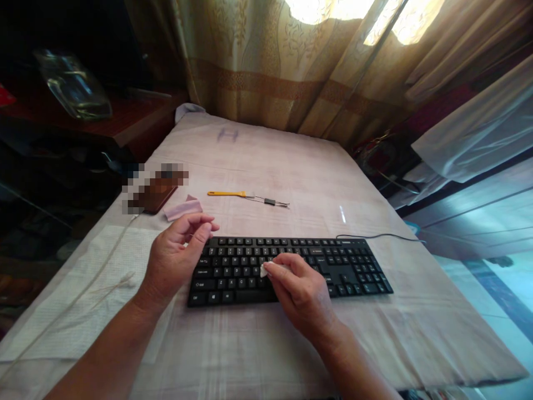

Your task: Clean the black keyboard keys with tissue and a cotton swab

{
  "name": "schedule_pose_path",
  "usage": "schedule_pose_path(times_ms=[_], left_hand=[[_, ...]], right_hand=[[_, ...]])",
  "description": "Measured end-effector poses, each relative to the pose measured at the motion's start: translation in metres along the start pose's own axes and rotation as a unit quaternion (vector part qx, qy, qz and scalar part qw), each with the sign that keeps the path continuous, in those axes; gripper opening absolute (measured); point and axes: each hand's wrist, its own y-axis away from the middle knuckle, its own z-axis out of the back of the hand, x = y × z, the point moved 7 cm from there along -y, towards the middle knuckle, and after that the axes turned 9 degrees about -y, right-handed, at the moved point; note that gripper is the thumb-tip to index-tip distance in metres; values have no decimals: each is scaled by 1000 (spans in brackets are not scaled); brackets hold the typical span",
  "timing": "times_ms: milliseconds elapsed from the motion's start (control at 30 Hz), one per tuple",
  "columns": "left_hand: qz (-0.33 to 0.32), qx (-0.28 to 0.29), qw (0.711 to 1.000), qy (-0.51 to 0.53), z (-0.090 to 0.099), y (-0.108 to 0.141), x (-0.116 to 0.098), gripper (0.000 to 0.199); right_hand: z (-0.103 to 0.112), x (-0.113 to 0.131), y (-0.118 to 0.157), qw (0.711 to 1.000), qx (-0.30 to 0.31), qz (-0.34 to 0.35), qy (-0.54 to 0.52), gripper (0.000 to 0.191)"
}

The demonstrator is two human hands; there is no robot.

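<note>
A black keyboard (250,278) lies on the cloth-covered table in front of me. Over its middle keys, my right hand (302,286) pinches a small white wad (264,270), perhaps cotton or tissue, between thumb and fingers. The wad is down at the key tops; most of it is hidden by the fingers. My left hand (177,247) is at the keyboard's back left corner, fingers loosely bent and thumb apart, with nothing visible in it. Behind the keyboard lie a yellow-handled brush (227,194) and a wire keycap puller (270,201) with a black collar.
A folded pink cloth (183,208) and a partly blurred brown flat object (160,197) lie at left. Cotton swabs (119,283) rest on a white paper towel (91,300), crossed by a pale cable (100,266). The keyboard's black cord (383,235) runs off right.
</note>
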Motion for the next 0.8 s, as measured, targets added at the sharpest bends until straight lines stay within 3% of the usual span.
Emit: schedule_pose_path(times_ms=[300, 433, 800], left_hand=[[-19, 14, 998, -61, -10, 0, 5, 31], [-23, 15, 997, -67, -9, 1, 4, 32], [-5, 0, 997, -73, -6, -4, 10, 34]], right_hand=[[-22, 8, -4, 999, 40, -24, 9, 24], [-22, 9, -4, 999, 31, -19, 16, 16], [-8, 0, 2, 998, 32, -19, 49, 19]])
